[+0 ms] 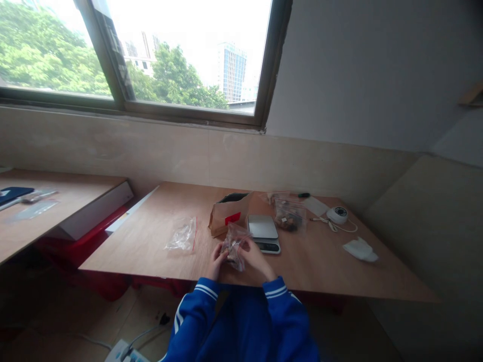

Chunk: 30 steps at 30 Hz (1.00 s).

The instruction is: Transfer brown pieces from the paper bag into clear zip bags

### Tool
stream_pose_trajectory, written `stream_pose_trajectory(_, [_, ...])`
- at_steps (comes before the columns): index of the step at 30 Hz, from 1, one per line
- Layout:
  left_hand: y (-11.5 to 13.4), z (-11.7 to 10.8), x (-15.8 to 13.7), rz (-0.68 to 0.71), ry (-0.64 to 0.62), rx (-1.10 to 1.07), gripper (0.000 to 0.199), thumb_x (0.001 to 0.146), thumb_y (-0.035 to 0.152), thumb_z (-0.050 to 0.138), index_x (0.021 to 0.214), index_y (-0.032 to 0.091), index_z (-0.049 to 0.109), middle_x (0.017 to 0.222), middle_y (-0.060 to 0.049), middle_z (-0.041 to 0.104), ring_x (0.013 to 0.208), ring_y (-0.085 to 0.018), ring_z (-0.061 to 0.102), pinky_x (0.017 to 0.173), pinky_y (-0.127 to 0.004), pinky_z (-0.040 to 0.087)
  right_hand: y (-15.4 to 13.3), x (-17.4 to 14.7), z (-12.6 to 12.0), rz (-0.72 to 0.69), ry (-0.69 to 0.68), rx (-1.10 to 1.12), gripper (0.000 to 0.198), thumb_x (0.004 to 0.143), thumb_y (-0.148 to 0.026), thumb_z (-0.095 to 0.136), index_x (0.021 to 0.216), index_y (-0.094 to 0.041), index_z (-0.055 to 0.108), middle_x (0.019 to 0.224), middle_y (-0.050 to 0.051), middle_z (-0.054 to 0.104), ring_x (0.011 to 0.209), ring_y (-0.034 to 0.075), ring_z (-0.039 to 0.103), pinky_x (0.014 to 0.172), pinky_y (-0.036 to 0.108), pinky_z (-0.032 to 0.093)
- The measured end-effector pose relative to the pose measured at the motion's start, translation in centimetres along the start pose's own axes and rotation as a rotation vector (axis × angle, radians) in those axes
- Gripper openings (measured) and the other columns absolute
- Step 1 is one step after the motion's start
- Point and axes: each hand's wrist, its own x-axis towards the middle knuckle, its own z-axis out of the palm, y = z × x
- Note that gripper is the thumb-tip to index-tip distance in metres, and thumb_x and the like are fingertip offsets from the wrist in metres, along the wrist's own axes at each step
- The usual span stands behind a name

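Near the table's front edge, a clear zip bag (234, 247) with small dark contents hangs between my two hands. My left hand (218, 256) is closed on its left side. On the upper right side, my right hand (253, 254) grips the same bag. What lies inside is too blurred to name. Just behind the bag stands an open brown paper bag (221, 221) with a red label. A white kitchen scale (263, 229) with a dark display sits right beside my right hand. To the left lies a clear plastic bag (183, 235) with a red seal strip.
Filled clear bags (289, 215) lie behind the scale, near a dark-handled tool (304, 195). Farther right are a white dome camera (337, 215) with its cable and a crumpled white wrapper (360, 250). A second table (75, 196) stands left, across a gap with a red stool (90, 241).
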Motion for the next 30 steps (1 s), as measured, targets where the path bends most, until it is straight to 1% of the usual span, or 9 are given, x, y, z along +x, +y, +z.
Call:
stream_pose_trajectory(3, [-0.1, -0.1, 0.0, 0.009, 0.009, 0.017, 0.043, 0.063, 0.035, 0.075, 0.101, 0.018, 0.066, 0.102, -0.006, 0.069, 0.103, -0.025, 0.060, 0.092, -0.036, 0.045, 0.2, 0.3, 0.4, 0.013, 0.015, 0.063, 0.043, 0.063, -0.040, 0.074, 0.098, -0.019, 0.060, 0.097, 0.007, 0.068, 0.088, 0.021, 0.064, 0.082, 0.037, 0.049])
stream_pose_trajectory(6, [0.1, -0.2, 0.0, 0.005, -0.001, 0.017, 0.043, 0.062, 0.035, 0.075, 0.101, 0.017, 0.067, 0.103, -0.007, 0.069, 0.104, -0.026, 0.060, 0.093, -0.037, 0.045, 0.0, 0.2, 0.6, 0.020, 0.002, 0.118, 0.048, 0.057, -0.037, 0.078, 0.099, -0.021, 0.059, 0.096, 0.005, 0.068, 0.087, 0.021, 0.064, 0.081, 0.036, 0.050])
stream_pose_trajectory(9, [0.2, -0.1, 0.0, -0.015, -0.011, 0.000, 0.043, 0.062, 0.035, 0.075, 0.100, 0.017, 0.067, 0.102, -0.007, 0.070, 0.103, -0.027, 0.061, 0.092, -0.038, 0.045, -0.3, -0.2, 0.5, 0.044, -0.010, 0.152, 0.048, 0.057, -0.036, 0.078, 0.098, -0.019, 0.060, 0.095, 0.006, 0.068, 0.088, 0.022, 0.064, 0.082, 0.037, 0.049])
stream_pose_trajectory(12, [0.0, -0.1, 0.1, -0.033, 0.026, -0.019, 0.044, 0.061, 0.034, 0.076, 0.100, 0.016, 0.067, 0.101, -0.007, 0.070, 0.103, -0.027, 0.061, 0.093, -0.039, 0.044, -0.5, -0.4, 0.2, 0.066, 0.005, 0.166, 0.049, 0.056, -0.036, 0.079, 0.098, -0.018, 0.061, 0.094, 0.006, 0.068, 0.088, 0.022, 0.064, 0.084, 0.037, 0.049])
stream_pose_trajectory(16, [-0.2, -0.1, 0.1, -0.036, 0.052, -0.037, 0.045, 0.059, 0.035, 0.077, 0.099, 0.017, 0.067, 0.101, -0.007, 0.070, 0.104, -0.027, 0.061, 0.094, -0.039, 0.044, -0.6, -1.0, -0.6, 0.062, 0.018, 0.175, 0.048, 0.056, -0.035, 0.080, 0.098, -0.018, 0.062, 0.094, 0.006, 0.069, 0.088, 0.022, 0.064, 0.085, 0.038, 0.048])
stream_pose_trajectory(21, [0.3, 0.1, -0.1, -0.033, 0.044, -0.040, 0.044, 0.059, 0.036, 0.076, 0.098, 0.017, 0.068, 0.101, -0.007, 0.070, 0.103, -0.027, 0.061, 0.091, -0.037, 0.045, -1.4, -2.6, -2.9, 0.000, 0.095, 0.203, 0.045, 0.062, -0.033, 0.077, 0.101, -0.019, 0.061, 0.104, 0.006, 0.066, 0.097, 0.022, 0.062, 0.093, 0.039, 0.045])
stream_pose_trajectory(23, [0.5, 0.2, -0.1, -0.029, 0.028, -0.027, 0.042, 0.061, 0.036, 0.075, 0.098, 0.018, 0.068, 0.101, -0.006, 0.070, 0.103, -0.026, 0.061, 0.091, -0.037, 0.045, -2.6, -3.2, -4.0, -0.011, 0.160, 0.208, 0.046, 0.062, -0.033, 0.077, 0.103, -0.020, 0.061, 0.105, 0.006, 0.066, 0.098, 0.022, 0.061, 0.093, 0.040, 0.045])
stream_pose_trajectory(26, [0.5, 0.1, -0.1, -0.033, 0.008, -0.006, 0.040, 0.062, 0.037, 0.074, 0.098, 0.018, 0.068, 0.100, -0.006, 0.070, 0.101, -0.026, 0.062, 0.090, -0.037, 0.045, -5.9, -3.0, -4.9, -0.077, 0.234, 0.196, 0.044, 0.066, -0.033, 0.074, 0.106, -0.021, 0.059, 0.106, 0.006, 0.064, 0.099, 0.021, 0.060, 0.092, 0.037, 0.047])
stream_pose_trajectory(30, [0.2, 0.0, 0.0, -0.018, -0.008, 0.009, 0.039, 0.065, 0.037, 0.072, 0.098, 0.019, 0.068, 0.100, -0.005, 0.070, 0.102, -0.026, 0.061, 0.092, -0.037, 0.044, -11.2, 0.1, -4.2, -0.313, 0.223, 0.178, 0.043, 0.074, -0.032, 0.067, 0.115, -0.024, 0.054, 0.114, 0.004, 0.060, 0.101, 0.016, 0.058, 0.093, 0.032, 0.046])
